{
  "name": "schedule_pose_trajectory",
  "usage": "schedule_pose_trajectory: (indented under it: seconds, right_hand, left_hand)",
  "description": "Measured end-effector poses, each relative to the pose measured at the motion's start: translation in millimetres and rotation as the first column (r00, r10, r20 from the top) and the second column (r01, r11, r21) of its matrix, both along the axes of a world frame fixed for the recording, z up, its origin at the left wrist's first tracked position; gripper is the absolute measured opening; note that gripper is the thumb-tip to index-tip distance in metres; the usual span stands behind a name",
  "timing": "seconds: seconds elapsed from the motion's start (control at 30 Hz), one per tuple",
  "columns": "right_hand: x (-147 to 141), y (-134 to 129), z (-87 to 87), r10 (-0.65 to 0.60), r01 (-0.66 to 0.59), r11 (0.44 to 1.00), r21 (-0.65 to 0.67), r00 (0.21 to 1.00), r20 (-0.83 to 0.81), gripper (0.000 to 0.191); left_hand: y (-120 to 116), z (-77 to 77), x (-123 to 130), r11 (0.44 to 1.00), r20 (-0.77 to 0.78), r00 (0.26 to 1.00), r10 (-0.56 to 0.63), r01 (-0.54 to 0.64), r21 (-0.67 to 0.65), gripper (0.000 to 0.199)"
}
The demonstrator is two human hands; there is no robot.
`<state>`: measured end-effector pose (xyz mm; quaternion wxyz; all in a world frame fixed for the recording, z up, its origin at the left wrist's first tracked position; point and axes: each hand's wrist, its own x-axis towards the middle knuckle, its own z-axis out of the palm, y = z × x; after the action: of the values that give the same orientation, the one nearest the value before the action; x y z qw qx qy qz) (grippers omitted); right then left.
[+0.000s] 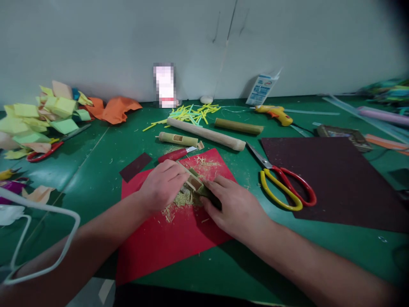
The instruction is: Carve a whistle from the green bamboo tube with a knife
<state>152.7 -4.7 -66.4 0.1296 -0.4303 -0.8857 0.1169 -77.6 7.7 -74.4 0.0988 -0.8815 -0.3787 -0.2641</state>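
Both hands grip a piece of bamboo tube (194, 182) with a rectangular opening cut in its upper side, low over a red sheet (143, 251). My left hand (166, 182) is closed around its far left end. Around the near right end, my right hand (238, 207) is closed, and a dark patch under its fingers cannot be made out clearly. Pale shavings (183, 199) lie beneath the tube. Just beyond my left hand is a red-handled knife (174, 155) with its blade pointing right. A small dark brown sheet (136, 167) lies left of the knife.
Farther back lie a notched bamboo piece (179, 139), a long pale stick (207, 134), another bamboo length (239, 126) and yellow strips (194, 113). Scissors (281, 181) rest at right by a dark sheet (332, 183). A yellow glue gun (276, 114) and crumpled paper (47, 115) are behind.
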Motion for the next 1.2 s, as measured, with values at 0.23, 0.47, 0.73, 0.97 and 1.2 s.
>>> schedule_pose_trajectory:
  seconds: [0.23,0.47,0.73,0.97,1.2]
  right_hand:
    - [0.5,-0.4,1.3,0.004,-0.004,1.0,-0.021,1.0,0.007,0.021]
    - [1.6,0.1,1.8,0.003,-0.003,0.999,-0.034,1.0,-0.003,0.02]
    - [1.0,0.0,0.9,-0.005,0.005,0.999,-0.034,1.0,0.006,0.024]
    - [1.4,1.0,2.6,-0.004,0.005,0.999,-0.047,1.0,0.011,0.024]
    - [1.9,0.2,2.8,0.006,-0.005,0.998,-0.056,1.0,0.01,0.026]
  left_hand:
    - [0.0,-0.4,0.3,1.0,0.016,1.0,0.012,-0.012,0.0,0.017]
    - [-2.3,-1.4,1.3,0.996,-0.018,0.996,0.085,-0.085,0.007,0.017]
    - [-1.9,-0.2,2.3,0.998,0.021,0.997,0.069,-0.069,-0.009,0.016]
    - [-4.0,-1.0,5.7,1.0,0.033,0.999,0.028,-0.028,0.008,0.017]
    - [-7.7,2.3,7.9,0.999,0.07,0.997,0.013,-0.01,-0.035,0.014]
